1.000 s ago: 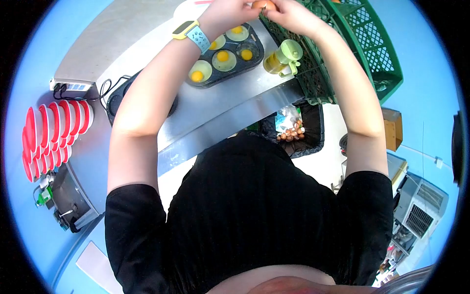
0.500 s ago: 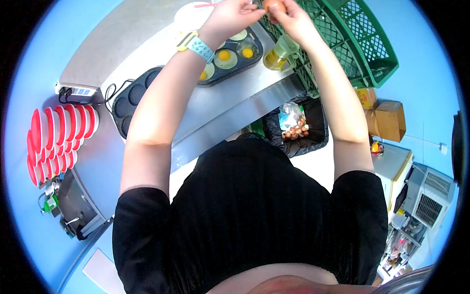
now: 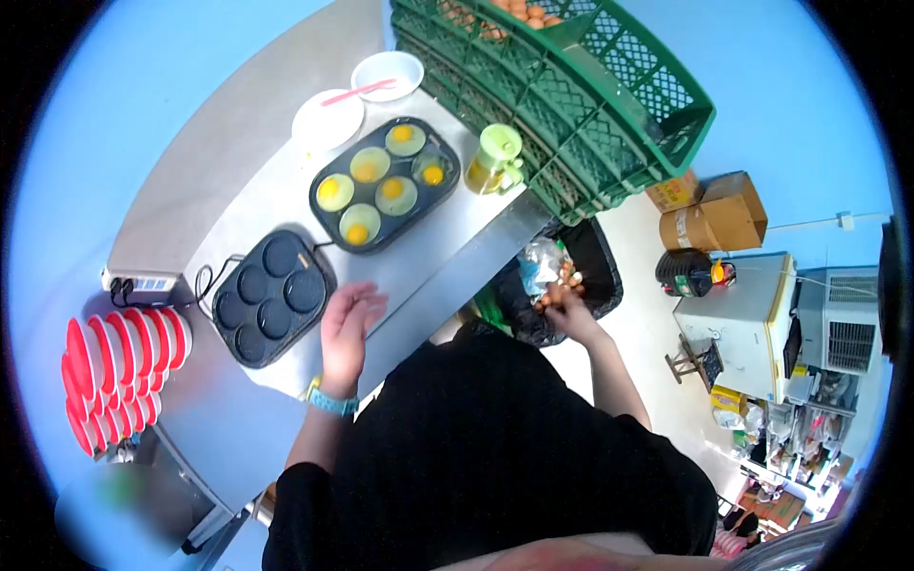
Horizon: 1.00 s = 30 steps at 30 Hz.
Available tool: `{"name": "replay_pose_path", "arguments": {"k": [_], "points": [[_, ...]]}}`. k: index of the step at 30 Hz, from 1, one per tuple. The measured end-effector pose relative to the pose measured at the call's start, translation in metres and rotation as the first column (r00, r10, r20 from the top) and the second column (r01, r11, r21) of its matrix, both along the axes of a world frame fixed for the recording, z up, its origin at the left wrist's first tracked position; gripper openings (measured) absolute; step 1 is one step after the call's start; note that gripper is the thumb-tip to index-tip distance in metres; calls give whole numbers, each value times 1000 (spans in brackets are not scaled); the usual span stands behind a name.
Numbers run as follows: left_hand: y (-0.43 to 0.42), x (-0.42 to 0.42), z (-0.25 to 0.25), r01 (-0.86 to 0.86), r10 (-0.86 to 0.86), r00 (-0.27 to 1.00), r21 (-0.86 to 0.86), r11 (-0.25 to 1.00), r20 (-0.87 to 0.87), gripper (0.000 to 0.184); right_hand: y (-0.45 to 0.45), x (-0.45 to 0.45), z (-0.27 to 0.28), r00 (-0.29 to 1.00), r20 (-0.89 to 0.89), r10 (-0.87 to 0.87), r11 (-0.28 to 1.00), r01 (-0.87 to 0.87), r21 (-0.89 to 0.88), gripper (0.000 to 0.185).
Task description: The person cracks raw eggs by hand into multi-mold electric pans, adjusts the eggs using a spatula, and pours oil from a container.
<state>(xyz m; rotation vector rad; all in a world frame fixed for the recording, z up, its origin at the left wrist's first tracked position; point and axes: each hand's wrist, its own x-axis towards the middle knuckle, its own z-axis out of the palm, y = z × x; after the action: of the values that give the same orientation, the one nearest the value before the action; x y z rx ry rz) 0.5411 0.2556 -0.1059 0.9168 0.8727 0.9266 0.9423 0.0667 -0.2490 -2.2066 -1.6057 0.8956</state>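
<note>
My left hand (image 3: 348,328), with a watch on its wrist, hovers over the counter's front edge, fingers apart and holding nothing. It is beside the dark pan with empty round wells (image 3: 274,298). My right hand (image 3: 568,314) reaches down over the black-lined bin (image 3: 600,276), at the eggshells (image 3: 552,297); its fingertips are not clear against the shells. Farther back, a second dark pan (image 3: 347,179) holds several cracked eggs with yellow yolks in its wells. A pitcher with a light green lid (image 3: 493,157) stands right of that pan, with yellow liquid inside.
Stacked green crates (image 3: 571,114) with brown eggs (image 3: 528,13) stand at the back right. A white bowl (image 3: 387,76) and white plate (image 3: 327,122) lie behind the pans, with a pink utensil across them. Red-and-white stacked items (image 3: 124,371) are at the left. Cardboard boxes (image 3: 733,211) stand at the right.
Both hands have come back from the crates, where they held an egg. The right hand has moved down to the bin, the left over the counter's edge. The view has shifted.
</note>
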Motion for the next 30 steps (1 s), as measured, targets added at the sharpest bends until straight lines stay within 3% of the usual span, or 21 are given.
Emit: {"name": "replay_pose_path", "arguments": {"k": [2, 4, 5, 7, 8, 9, 10, 11, 13, 14, 15, 16, 17, 18, 19, 20, 21, 22, 23, 25, 30], "points": [[-4, -2, -2, 52, -54, 998, -65, 997, -21, 26, 44, -1, 96, 963, -228, 145, 896, -225, -383, 49], [1, 2, 3, 91, -91, 996, -31, 995, -22, 26, 93, 8, 196, 723, -691, 18, 976, -162, -144, 37], [4, 5, 5, 122, -122, 993, -5, 993, -9, 26, 122, 15, 249, 621, -781, 65, 989, -144, -33, 30], [9, 12, 12, 149, -149, 989, 27, 988, 6, 26, 184, 49, 323, 636, -688, 348, 937, -232, 260, 29], [11, 17, 18, 118, -118, 993, 45, 992, -1, 25, 223, 64, 342, 569, -747, 345, 938, -182, 295, 29], [14, 23, 21, 81, -81, 997, 65, 995, -5, 25, 271, 83, 352, 573, -665, 479, 876, -263, 404, 30], [14, 25, 20, 67, -68, 998, 72, 995, 2, 25, 313, 92, 347, 805, -509, 304, 899, -66, 433, 33], [13, 25, 19, 19, -18, 1000, 73, 997, -17, 24, 355, 103, 346, 937, -278, 213, 919, -95, 383, 31], [13, 27, 20, -62, 67, 996, 88, 994, -57, 24, 446, 144, 309, 913, 148, 379, 850, -407, 334, 30], [10, 28, 18, -94, 99, 993, 78, 992, -58, 24, 493, 165, 283, 855, 255, 451, 826, -509, 244, 36], [8, 29, 16, -146, 150, 987, 69, 987, -63, 24, 510, 155, 273, 870, 298, 394, 894, -438, 96, 39], [3, 28, 15, -200, 203, 976, 54, 978, -73, 23, 532, 160, 251, 740, 512, 437, 856, -516, 16, 41], [1, 28, 14, -230, 234, 968, 51, 972, -95, 23, 560, 166, 237, 732, 405, 547, 835, -507, -212, 47], [-3, 28, 13, -268, 270, 958, 36, 963, -95, 22, 578, 173, 218, 741, 268, 616, 788, -579, -210, 52], [-5, 30, 15, -296, 302, 944, 62, 953, -135, 23, 575, 161, 215, 830, 198, 521, 851, -486, -200, 56], [-10, 30, 18, -327, 336, 924, 74, 942, -185, 23, 563, 129, 239, 767, 271, 581, 809, -509, -295, 55], [-16, 29, 19, -354, 356, 918, 46, 934, -177, 23, 591, 147, 215, 731, 323, 601, 794, -499, -347, 60], [-20, 30, 19, -378, 377, 911, 27, 925, -165, 23, 608, 168, 188, 868, 90, 489, 837, -437, -331, 61], [-24, 30, 18, -397, 400, 901, 48, 916, -171, 23, 589, 133, 215, 804, 156, 574, 782, -483, -394, 64], [-28, 32, 17, -429, 433, 887, 60, 901, -160, 25, 612, 133, 196, 707, 181, 684, 711, -589, -384, 67], [-31, 37, 15, -483, 482, 866, 29, 875, -132, 25, 636, 124, 188, 694, 267, 669, 733, -554, -395, 62]]}}
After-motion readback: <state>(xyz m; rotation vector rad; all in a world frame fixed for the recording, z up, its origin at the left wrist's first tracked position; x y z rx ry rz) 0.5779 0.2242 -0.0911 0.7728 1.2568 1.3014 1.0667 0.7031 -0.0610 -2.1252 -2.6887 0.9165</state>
